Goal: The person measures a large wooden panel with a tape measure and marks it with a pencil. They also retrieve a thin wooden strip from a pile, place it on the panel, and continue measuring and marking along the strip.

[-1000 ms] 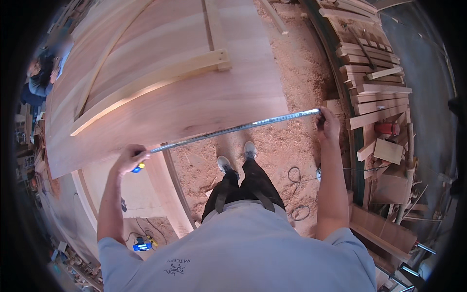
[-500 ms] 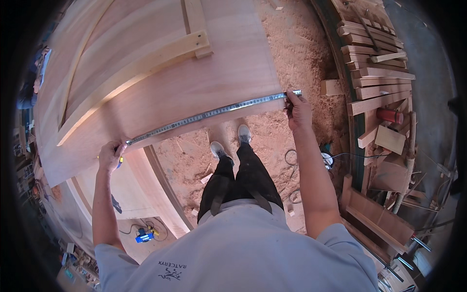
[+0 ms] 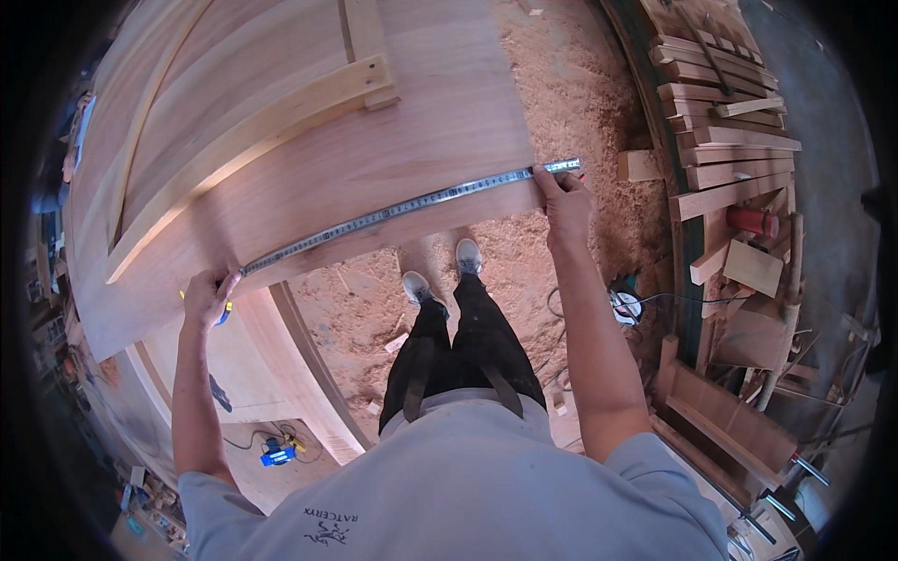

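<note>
A tape measure's pale metal blade (image 3: pixel 388 211) stretches across a wide plywood sheet (image 3: pixel 440 122), near the sheet's front edge. My left hand (image 3: pixel 204 297) is closed around the yellow and blue tape measure case (image 3: pixel 224 312), most of it hidden by the fingers, at the left part of that edge. At the sheet's right edge my right hand (image 3: pixel 567 208) pinches the blade between thumb and fingers, and the blade's tip sticks out past it over the floor. A small reddish spot shows beside these fingers, too small to name.
A wooden batten frame (image 3: pixel 271 122) lies on the sheet. Below left stands a pale wooden panel (image 3: pixel 309 365). Sawdust covers the floor (image 3: pixel 571 93). On the right are stacked wood strips (image 3: pixel 734 154), a red cylinder (image 3: pixel 751 222) and a corded tool (image 3: pixel 625 305). A blue tool (image 3: pixel 278 456) lies lower left.
My right hand has shifted slightly left and its grip on the blade has changed, the fingers now lying over it. My left hand and the case have moved a little left.
</note>
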The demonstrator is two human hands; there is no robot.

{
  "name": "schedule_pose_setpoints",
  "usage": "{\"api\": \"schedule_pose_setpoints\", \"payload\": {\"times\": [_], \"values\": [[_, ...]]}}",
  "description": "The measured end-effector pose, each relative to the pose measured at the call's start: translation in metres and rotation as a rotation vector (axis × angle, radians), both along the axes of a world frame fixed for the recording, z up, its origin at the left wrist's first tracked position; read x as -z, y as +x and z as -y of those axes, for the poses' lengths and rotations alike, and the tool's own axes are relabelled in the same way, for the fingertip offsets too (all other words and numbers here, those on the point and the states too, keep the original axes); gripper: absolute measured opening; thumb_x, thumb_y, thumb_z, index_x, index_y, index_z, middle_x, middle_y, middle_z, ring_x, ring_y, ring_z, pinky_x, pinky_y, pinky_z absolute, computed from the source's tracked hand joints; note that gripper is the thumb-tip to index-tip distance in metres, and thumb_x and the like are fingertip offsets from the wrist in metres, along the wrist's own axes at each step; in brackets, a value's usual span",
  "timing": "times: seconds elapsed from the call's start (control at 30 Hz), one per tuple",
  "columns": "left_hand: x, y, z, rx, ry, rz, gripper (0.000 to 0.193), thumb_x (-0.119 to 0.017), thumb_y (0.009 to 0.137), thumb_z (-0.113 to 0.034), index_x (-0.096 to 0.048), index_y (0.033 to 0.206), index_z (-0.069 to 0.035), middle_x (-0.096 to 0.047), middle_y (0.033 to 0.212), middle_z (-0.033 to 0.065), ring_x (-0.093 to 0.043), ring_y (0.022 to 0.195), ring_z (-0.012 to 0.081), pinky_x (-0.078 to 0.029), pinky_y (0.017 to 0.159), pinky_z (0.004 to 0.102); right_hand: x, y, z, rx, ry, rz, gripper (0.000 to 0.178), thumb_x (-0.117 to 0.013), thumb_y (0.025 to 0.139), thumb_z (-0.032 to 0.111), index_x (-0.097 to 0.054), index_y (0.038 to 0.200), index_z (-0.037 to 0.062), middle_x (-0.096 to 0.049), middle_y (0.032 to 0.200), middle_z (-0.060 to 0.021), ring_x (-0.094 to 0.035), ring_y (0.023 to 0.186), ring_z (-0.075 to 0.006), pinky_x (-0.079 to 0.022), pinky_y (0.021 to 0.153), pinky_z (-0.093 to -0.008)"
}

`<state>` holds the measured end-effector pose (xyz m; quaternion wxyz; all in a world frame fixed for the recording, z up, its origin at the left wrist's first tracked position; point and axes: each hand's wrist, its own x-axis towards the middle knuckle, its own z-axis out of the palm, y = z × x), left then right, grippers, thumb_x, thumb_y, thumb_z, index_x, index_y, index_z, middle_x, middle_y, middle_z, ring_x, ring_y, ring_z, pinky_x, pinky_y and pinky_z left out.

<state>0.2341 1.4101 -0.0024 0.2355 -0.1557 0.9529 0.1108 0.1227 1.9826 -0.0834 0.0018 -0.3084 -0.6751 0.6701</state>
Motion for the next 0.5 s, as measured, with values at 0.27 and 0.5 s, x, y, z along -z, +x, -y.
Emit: {"api": "schedule_pose_setpoints", "payload": {"times": [0.27,0.5], "values": [[0.005,0.000,0.002,-0.058,0.071,-0.034,0.044,-0.068,0.092,-0.042,-0.067,0.072,-0.002,-0.057,0.057,0.0095,-0.054,0.052,0.0205,-0.043,0.054,0.0376,0.001,0.009,-0.004,0.024,-0.028,-0.036,0.021,-0.080,0.082,0.017,-0.068,0.084,0.0008,-0.063,0.077,0.0006,-0.052,0.068,-0.0079,-0.043,0.063,-0.0249],[0.011,-0.006,0.005,-0.037,0.033,-0.011,0.050,-0.069,0.091,-0.044,-0.061,0.064,-0.003,-0.055,0.053,0.0070,-0.052,0.050,0.0168,-0.041,0.051,0.0369,0.015,0.017,-0.005,-0.003,0.011,-0.034,0.020,-0.079,0.085,0.020,-0.069,0.091,0.0035,-0.063,0.081,0.0008,-0.053,0.071,-0.0068,-0.042,0.061,-0.0247]]}}
